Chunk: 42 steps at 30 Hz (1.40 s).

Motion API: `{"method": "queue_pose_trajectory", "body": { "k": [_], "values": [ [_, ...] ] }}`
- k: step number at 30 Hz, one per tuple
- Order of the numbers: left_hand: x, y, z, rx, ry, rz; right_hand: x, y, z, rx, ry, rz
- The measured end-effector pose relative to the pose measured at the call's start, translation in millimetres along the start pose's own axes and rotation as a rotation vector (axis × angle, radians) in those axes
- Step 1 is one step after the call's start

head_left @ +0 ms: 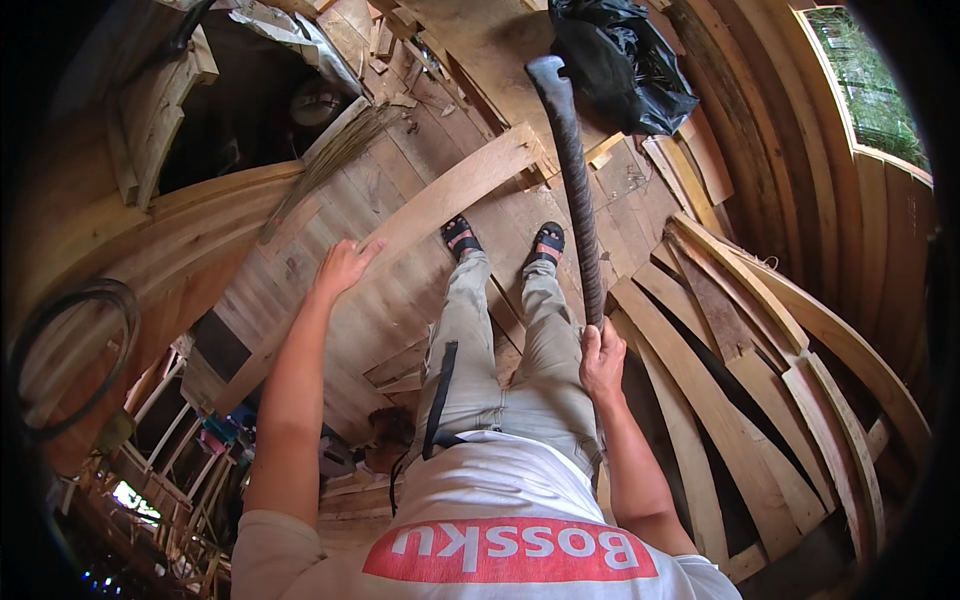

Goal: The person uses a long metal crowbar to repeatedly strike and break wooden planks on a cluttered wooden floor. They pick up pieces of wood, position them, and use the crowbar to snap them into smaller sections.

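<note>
My left hand (345,266) is closed on the edge of a long flat wooden plank (450,187), which slants from my lower left up to the middle of the floor. Its far end is by a raised wooden platform. My right hand (602,362) is wrapped round the lower part of a long dark crowbar (576,175) with a ribbed, twisted shaft. The crowbar's flat, notched head points away from me, beside a black plastic bag (625,65). Its lower end is hidden by my hand and clothing.
Several loose boards (720,400) lean and lie at my right. A dark opening (245,105) sits in the far left, with a bundle of thin sticks (335,160) next to it. A black coil (75,360) hangs at the left wall. A window (868,85) is at the upper right.
</note>
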<state>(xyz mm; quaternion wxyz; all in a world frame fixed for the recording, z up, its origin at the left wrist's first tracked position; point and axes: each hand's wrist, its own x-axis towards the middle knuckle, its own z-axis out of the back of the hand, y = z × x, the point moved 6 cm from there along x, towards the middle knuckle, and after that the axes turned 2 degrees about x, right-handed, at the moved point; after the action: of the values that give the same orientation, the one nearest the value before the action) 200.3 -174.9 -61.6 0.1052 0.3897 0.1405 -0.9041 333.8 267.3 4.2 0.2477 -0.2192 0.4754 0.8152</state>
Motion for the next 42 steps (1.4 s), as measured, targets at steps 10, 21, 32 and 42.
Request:
{"method": "queue_pose_trajectory", "body": {
  "k": [10, 21, 32, 42],
  "values": [
    [-4.6, 4.7, -5.6, 0.005, -0.079, -0.037, 15.2, -13.6, -2.5, -0.089, -0.116, -0.007],
    [-4.9, 0.0, 0.2, 0.021, -0.065, 0.011, 26.8, -16.4, -14.0, -0.272, -0.026, -0.092],
    [-6.8, -4.3, 6.5, -0.009, -0.048, 0.038, 1.4, 37.0, 10.8, -0.096, -0.058, 0.094],
    [-11.7, -2.8, -2.1, -0.045, 0.084, 0.059, -2.9, -21.4, 8.9, -0.135, 0.035, -0.241]
  ]
}}
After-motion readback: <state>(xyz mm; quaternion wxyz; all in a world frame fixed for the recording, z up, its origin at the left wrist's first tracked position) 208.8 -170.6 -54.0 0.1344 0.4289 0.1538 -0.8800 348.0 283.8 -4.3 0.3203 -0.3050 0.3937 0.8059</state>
